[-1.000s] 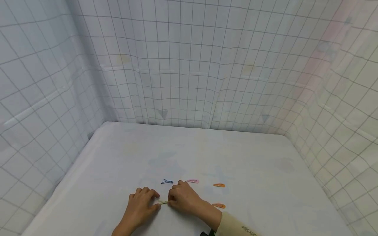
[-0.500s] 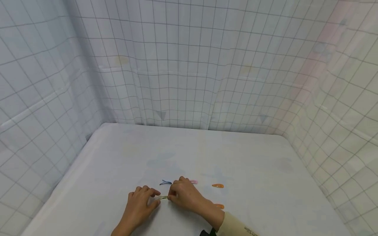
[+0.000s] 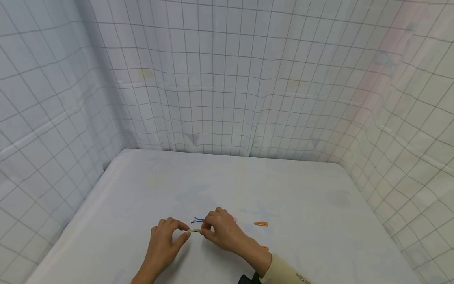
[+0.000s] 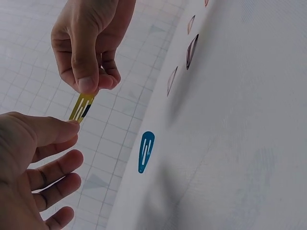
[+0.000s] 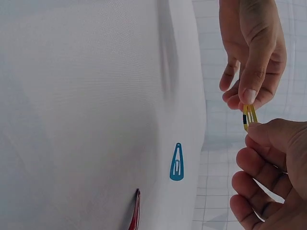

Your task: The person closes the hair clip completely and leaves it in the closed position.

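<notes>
Both hands hold a small yellow snap hair clip [image 4: 81,108] with a dark patch on it, off the table. My left hand [image 3: 164,242] pinches one end between thumb and index finger, its other fingers loosely bent in the left wrist view. The opposite end is pinched by the thumb and fingers of my right hand [image 3: 224,232]. The clip's two parts lie close together. A blue hair clip [image 5: 177,163] rests on the table just beyond the hands; the right hand partly covers it in the head view.
A pink clip [image 3: 235,219] shows partly behind the right hand. To the right lie an orange clip [image 3: 261,223] and a second orange clip [image 3: 265,248], half hidden by the forearm. White cloth covers the table [image 3: 301,189]; gridded white curtains [image 3: 227,86] enclose it.
Both hands have raised the yellow hair clip from near the tabletop, moving slightly up in the head view. Its two parts, spread apart earlier, now look pressed together.
</notes>
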Demonstrator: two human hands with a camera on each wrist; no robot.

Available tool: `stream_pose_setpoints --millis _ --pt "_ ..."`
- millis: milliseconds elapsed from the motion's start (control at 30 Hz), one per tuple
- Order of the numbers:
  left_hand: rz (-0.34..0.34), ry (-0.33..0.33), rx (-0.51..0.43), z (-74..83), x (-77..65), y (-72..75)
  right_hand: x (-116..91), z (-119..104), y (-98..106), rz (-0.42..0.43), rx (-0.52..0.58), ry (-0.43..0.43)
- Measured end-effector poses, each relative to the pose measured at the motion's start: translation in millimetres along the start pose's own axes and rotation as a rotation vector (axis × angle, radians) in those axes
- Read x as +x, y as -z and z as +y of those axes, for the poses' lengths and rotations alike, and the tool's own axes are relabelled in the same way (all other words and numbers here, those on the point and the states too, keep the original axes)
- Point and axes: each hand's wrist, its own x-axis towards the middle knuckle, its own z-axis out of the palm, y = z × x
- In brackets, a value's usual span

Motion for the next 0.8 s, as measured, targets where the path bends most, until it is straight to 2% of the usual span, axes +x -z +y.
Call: stream_pose_setpoints --millis 200,400,567,800 --pt "0.103 -0.058 -0.009 2.8 1.9 -0.1 0.8 -2.0 0.3 0.043 0.022 0.013" --pt "0.165 -0.11 0.009 3.8 2.9 -2.5 2.6 -4.3 0.5 0.093 0.078 0.027" --pt "0.176 -0.127 0.007 4.6 3.0 -1.7 3.4 -5.1 -0.9 0.112 0.132 0.031" --pt "0.171 -0.12 -0.014 4.8 2.9 -0.7 3.0 -5.5 -2.0 0.086 0.189 0.009"
